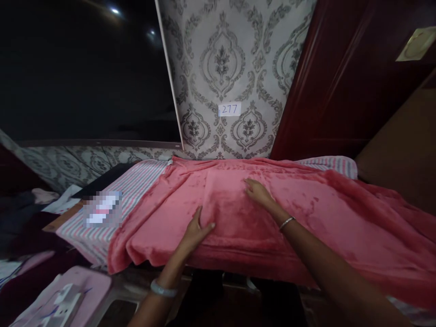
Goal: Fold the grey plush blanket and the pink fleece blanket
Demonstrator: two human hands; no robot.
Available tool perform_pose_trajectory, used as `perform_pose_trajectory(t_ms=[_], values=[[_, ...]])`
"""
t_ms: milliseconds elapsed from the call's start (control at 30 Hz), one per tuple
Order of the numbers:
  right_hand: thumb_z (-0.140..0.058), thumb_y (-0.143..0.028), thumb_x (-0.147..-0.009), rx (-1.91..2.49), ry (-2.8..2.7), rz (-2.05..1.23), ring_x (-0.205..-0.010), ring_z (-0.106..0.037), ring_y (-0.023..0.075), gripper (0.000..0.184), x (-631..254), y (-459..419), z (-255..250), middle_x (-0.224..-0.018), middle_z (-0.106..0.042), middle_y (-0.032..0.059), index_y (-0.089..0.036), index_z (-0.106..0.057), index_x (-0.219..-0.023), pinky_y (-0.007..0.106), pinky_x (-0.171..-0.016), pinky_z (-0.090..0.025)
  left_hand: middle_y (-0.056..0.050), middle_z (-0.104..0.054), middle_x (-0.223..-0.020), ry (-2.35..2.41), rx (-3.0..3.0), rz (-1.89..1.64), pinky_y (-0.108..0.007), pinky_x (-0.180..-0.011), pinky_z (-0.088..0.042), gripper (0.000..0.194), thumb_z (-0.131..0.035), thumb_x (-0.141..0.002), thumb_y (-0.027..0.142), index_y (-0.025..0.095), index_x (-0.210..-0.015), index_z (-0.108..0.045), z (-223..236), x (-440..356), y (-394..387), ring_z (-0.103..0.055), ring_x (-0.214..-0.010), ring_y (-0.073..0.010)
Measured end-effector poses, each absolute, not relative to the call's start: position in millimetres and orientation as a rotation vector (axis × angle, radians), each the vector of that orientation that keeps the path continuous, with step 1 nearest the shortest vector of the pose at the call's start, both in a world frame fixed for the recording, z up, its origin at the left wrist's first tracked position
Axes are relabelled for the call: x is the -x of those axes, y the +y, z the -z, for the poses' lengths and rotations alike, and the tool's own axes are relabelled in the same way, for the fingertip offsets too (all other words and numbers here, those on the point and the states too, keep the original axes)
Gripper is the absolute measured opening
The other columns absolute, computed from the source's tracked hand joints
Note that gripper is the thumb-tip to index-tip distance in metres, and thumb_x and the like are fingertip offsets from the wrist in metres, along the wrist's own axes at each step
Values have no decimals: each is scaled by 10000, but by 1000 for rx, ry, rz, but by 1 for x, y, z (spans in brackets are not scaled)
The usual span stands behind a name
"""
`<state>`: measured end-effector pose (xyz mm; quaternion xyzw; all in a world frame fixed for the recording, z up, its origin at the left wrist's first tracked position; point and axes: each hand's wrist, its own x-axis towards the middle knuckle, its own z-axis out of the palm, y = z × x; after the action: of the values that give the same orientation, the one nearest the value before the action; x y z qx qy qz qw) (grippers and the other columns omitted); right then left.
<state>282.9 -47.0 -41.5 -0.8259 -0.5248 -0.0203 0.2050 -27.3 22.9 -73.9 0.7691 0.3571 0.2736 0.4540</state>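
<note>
A striped cloth is partly covered by a soft pink blanket, spread wide. Near its middle, the left hand is held open. Farther right, whether blanket is pinched by the right hand cannot be told.

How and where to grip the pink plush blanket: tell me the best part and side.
The pink plush blanket is likely best gripped by its near edge, coming from the person's side and pinching it from above and below. That edge hangs down loosely, leaving free fabric to grasp, while much of the top lies spread flat.
</note>
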Motion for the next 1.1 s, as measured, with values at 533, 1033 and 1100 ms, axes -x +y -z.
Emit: perform_pose_trajectory(t_ms=[533, 1033, 1100], values=[[-478, -194, -948, 2252, -1623, -141, -1214, -639, 201, 437, -280, 131, 35, -1379, -667, 106, -172, -651, -1348, 277, -1018, -471, -52, -526, -1555, 720, -2242, -616, -483, -1194, -405, 761, -495, -816, 127, 319, -1551, -454, 132, 68, -4, -509, -1416, -289], [-687, -283, -774, 2110, -1618, -374, -655, -530, 132, 222, -292, 173, 37, -669, -618, -22, -178, -561, -625, 219, -595, -363, -98, -689, -1341, 789, -2179, -582, -486, -1013, -560, 833, -597, -709, 160, 371, -1510, -509, 142, 58, -4, -660, -1215, -366], [-654, -278, -779, 2076, -1570, -321, -690, -543, 147, 199, -289, 169, 36, -696, -632, -6, -185, -552, -634, 227, -631, -386, -103, -699, -1330, 746, -2152, -667, -473, -1018, -556, 741, -566, -746, 182, 334, -1471, -572, 143, 56, -5, -662, -1219, -349]])
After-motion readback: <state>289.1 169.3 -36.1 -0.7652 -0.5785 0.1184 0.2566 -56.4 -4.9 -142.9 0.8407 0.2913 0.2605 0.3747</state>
